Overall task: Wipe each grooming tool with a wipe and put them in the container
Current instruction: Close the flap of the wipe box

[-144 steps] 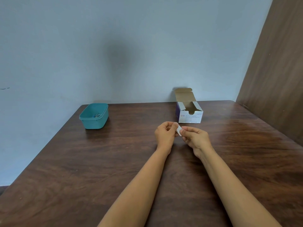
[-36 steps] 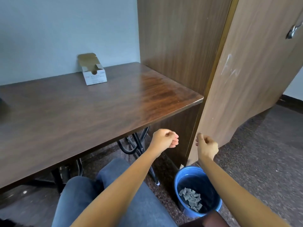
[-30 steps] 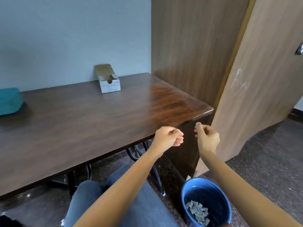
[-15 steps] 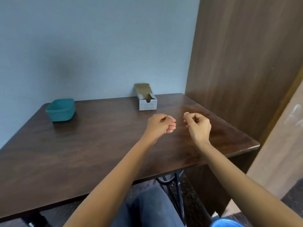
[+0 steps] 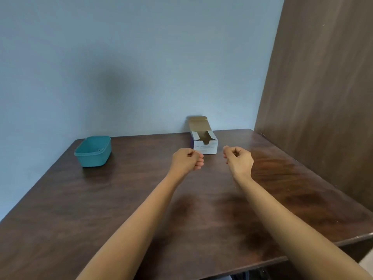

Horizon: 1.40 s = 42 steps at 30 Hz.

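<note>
Dark wooden desk (image 5: 121, 209): left grip (image 5: 186, 161) and right grip (image 5: 239, 160) hover curled, empty, near open white cardboard wipe box (image 5: 204, 145); teal plastic container (image 5: 93, 151) sits far left; likely best to pinch one wipe.

Setting: plain indoor room, domestic or small office; cannot tell which. Evidence: dark wood-grain table (image 5: 101, 209) with its far edge against a pale blue painted wall (image 5: 141, 57). A tall brown wood-laminate panel (image 5: 323, 98), like the side of a cupboard or wardrobe, stands along the tabletop's right edge. A teal plastic container (image 5: 92, 158) sits near the far left corner. A small open cardboard box (image 5: 204, 147) with a printed front sits near the far edge, right of centre. Lighting soft, with a diffuse shadow on the wall. Furnishings are ordinary household type.
</note>
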Available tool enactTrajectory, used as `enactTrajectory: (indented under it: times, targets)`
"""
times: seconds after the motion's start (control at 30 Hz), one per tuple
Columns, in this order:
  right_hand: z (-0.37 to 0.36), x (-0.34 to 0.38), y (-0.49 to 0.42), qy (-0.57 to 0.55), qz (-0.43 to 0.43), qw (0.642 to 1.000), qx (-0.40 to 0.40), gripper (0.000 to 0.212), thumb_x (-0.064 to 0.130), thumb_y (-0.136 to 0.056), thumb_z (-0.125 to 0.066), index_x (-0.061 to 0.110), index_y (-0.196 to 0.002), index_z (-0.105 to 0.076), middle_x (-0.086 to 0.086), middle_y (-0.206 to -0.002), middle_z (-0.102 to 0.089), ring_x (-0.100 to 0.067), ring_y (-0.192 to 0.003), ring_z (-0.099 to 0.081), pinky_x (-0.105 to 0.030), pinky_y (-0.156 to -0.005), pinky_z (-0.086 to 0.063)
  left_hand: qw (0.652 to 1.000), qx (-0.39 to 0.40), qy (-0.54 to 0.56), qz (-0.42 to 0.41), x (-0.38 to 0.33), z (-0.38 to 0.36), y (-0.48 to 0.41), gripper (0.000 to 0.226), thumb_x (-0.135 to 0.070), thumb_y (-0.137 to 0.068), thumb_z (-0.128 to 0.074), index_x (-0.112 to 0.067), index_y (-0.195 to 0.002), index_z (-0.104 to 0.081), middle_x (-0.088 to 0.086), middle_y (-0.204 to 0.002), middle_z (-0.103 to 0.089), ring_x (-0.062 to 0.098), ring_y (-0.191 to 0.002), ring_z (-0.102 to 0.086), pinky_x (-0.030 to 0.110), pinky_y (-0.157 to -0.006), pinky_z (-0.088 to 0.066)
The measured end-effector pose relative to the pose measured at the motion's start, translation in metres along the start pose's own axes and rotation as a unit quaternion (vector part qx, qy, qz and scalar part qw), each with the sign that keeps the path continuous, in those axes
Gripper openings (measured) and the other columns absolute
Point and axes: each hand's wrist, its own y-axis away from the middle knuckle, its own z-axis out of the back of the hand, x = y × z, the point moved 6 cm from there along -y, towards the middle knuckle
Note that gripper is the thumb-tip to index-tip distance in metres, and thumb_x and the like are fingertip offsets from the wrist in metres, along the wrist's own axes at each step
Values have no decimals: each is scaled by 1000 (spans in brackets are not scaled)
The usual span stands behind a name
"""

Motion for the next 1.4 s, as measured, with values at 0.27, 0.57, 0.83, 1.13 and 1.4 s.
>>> enactTrajectory:
  times: [0.27, 0.57, 0.83, 1.13, 1.4]
  targets:
    - [-36, -29, -39, 5, -46, 999, 9, 26, 30, -85, -61, 10, -70, -68, -2, -69, -69, -22, -70, -65, -29, -70, -49, 999, -29, -7, 40, 32, 5, -50, 22, -7, -95, -49, 0, -87, -68, 10, -73, -66, 13, -60, -64, 18, -56, -56]
    - [-53, -60, -76, -13, -106, 994, -28, 26, 30, -85, -61, 11, -68, -68, -1, -69, -69, -19, -71, -65, -31, -72, -51, 995, -87, -35, 31, 57, -2, -92, 14, -15, -93, -56, -5, -89, -66, 6, -75, -69, 9, -63, -64, 24, -66, -59]
    - [-64, -68, -113, -70, -158, 983, -62, 30, 25, -87, -56, 16, -59, -61, 2, -62, -62, -12, -60, -56, -28, -65, -46, 986, -113, -122, -12, 55, -9, -112, 64, -34, -80, -74, -6, -129, -43, 4, -117, -54, 12, -88, -57, 23, -76, -42]
    - [-94, -63, -168, -89, -173, 980, 32, 25, 23, -93, -49, 11, -73, -60, -4, -77, -62, -13, -66, -56, -28, -72, -50, 962, -133, -227, -74, 55, -14, -117, 64, -38, -92, -58, -11, -146, -34, 7, -139, -52, 21, -128, -48, 32, -100, -42]
    - [-135, -54, -167, -163, -230, 943, 176, 33, 21, -100, -39, 12, -74, -57, -3, -74, -66, -14, -54, -56, -23, -51, -43, 930, -151, -321, -101, 42, -20, -113, 31, -29, -99, -47, -18, -127, -55, 2, -114, -69, 23, -101, -64, 37, -80, -52]
